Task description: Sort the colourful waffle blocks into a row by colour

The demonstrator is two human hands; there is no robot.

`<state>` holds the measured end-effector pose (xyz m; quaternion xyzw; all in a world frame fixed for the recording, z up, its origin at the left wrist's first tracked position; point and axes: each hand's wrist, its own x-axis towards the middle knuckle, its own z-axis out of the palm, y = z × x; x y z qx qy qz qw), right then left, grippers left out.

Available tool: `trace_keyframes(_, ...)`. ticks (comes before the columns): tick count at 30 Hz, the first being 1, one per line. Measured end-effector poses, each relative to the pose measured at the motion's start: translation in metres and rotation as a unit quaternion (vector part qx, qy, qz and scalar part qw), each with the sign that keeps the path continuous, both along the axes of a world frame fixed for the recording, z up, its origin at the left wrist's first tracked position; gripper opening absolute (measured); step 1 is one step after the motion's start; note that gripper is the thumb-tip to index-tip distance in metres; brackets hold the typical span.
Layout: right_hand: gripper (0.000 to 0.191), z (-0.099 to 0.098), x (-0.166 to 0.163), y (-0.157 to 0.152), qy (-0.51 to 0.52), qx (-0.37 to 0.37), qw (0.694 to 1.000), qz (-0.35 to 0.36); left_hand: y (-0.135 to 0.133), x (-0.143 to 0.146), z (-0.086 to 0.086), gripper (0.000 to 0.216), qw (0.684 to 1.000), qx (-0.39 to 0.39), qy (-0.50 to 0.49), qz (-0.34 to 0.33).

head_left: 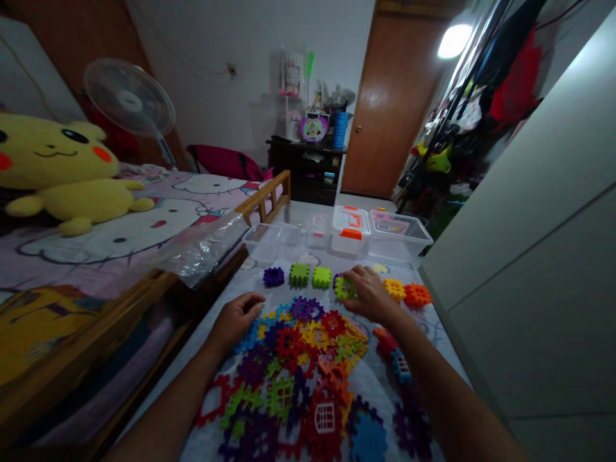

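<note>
My right hand (pixel 369 292) reaches over the row of blocks, its fingers closed on a yellow-green interlocking block (pixel 345 288). A bit of purple shows behind that block, mostly hidden. To the left in the row stand a light green block (pixel 321 278), a darker green block (pixel 299 274) and a purple block (pixel 274 276). Right of my hand are a yellow block (pixel 394 289) and an orange block (pixel 418 295). My left hand (pixel 238 317) rests at the left edge of the loose gear-edged pieces (pixel 289 343), fingers loosely bent, thumb apart, holding nothing.
Clear plastic bins (pixel 399 234) and a lidded box with orange latches (pixel 350 224) line the table's far end. A bed with a wooden rail (pixel 262 202) and a yellow plush toy (pixel 79 173) is at left. A pale cabinet (pixel 534 256) borders the right.
</note>
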<state>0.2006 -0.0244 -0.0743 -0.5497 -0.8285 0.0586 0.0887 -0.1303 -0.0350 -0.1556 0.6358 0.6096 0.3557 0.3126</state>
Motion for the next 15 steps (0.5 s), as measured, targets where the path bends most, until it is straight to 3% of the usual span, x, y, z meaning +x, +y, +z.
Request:
trace_keyframes(7,0.044,-0.014,-0.040,0.061,-0.049,-0.025,0.998,0.001,-0.001,0.000,0.001,0.036,1.000,0.008,-0.006,0.010)
trace_keyframes(15,0.041,-0.015,-0.052,0.078,-0.068,-0.033,0.997,0.009,0.000,0.001,-0.001,0.033,1.000,0.007,-0.017,0.006)
